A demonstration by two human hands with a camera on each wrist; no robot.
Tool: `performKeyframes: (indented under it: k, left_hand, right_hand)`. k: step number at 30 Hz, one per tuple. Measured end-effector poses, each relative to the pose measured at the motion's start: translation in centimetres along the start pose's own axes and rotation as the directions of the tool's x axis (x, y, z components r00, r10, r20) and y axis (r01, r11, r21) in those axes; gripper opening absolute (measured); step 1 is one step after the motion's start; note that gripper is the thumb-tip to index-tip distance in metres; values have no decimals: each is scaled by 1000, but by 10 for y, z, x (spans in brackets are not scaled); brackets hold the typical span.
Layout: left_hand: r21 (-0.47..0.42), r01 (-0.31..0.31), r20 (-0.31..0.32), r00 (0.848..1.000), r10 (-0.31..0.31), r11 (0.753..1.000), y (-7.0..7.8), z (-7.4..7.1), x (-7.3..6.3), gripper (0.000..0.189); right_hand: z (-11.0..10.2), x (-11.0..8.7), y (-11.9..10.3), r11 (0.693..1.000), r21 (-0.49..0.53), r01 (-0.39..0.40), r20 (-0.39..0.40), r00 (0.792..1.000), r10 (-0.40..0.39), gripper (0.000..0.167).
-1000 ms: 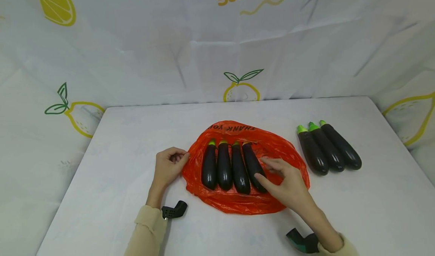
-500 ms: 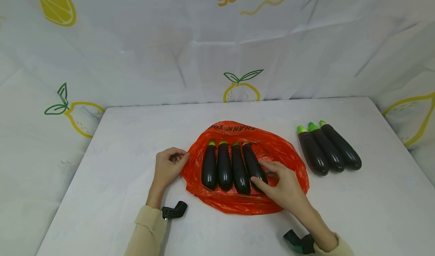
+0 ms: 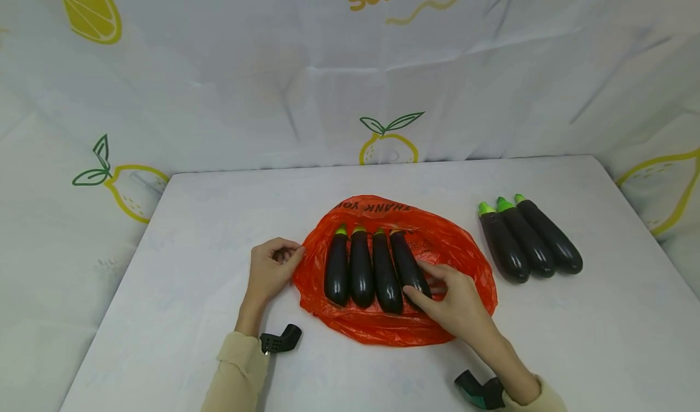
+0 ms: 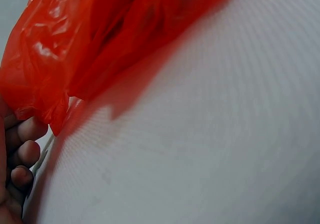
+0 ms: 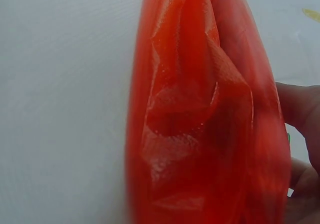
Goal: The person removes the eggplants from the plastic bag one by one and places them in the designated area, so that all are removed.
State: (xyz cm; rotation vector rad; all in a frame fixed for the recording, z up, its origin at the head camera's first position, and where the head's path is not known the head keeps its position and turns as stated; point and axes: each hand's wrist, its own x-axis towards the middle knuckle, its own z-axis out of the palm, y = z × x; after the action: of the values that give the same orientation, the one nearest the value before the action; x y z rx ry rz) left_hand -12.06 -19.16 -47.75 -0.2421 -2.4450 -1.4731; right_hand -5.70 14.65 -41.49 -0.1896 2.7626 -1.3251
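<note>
The person's bare left hand [image 3: 275, 265] is staying low, left of the middle of the flat white tabletop [image 3: 186, 266]; its thumb and forefinger are pinching together at the tips, while the other fingers [image 4: 27, 154] are curling toward the palm. The left forearm, in a rolled beige sleeve [image 3: 236, 369], is pointing toward the far edge. The bare right hand [image 3: 458, 296] is gripping right of the middle, thumb and forefinger arching apart; its beige-cuffed forearm [image 3: 505, 357] is slanting toward the far left corner.
</note>
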Motion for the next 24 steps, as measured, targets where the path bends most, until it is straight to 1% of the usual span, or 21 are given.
performKeyframes:
  k: [11, 15, 24]
  left_hand:
    - [3, -12, -10, 1000, 12, 1000, 0, 1, 0, 6]
    - [6, -11, -9, 1000, 11, 1000, 2, 0, 0, 6]
    - [4, -8, -6, 1000, 8, 1000, 1, 0, 0, 5]
  right_hand:
    - [1, 0, 0, 1000, -4, -22, -32, 999, 22, 52]
    - [0, -1, -1, 1000, -12, -18, -43, 999, 18, 51]
    - [-3, -5, -5, 1000, -22, -8, -43, 999, 7, 51]
